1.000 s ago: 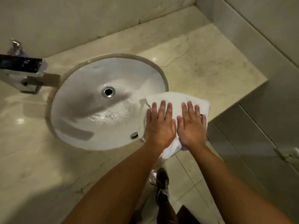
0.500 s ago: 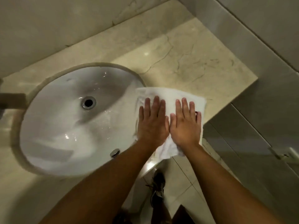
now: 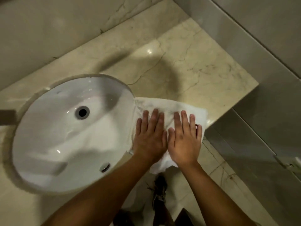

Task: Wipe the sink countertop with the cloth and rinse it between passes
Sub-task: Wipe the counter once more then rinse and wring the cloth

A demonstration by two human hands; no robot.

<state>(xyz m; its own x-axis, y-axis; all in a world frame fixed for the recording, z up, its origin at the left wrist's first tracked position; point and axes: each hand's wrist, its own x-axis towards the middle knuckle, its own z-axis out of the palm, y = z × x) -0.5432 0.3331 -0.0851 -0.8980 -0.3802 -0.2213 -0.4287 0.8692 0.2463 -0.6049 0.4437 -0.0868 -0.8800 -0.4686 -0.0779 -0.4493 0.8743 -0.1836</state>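
Cloth [image 3: 169,106], white, soft terry, lies spread just right of the oval glossy white sink [image 3: 53,144], long axis running away from the basin along the veined beige marble countertop [image 3: 187,66]. Left hand [image 3: 150,136] and right hand [image 3: 185,141] press flat on it side by side, fingers straight, cloth beneath and beyond the fingertips.

Two hands [image 3: 166,137] — one cloth [image 3: 169,105] — one sink [image 3: 48,128].

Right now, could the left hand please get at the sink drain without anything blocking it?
Probably yes. The left hand lies flat on the cloth at the basin's rim, and the open bowl between it and the drain holds nothing in the way.
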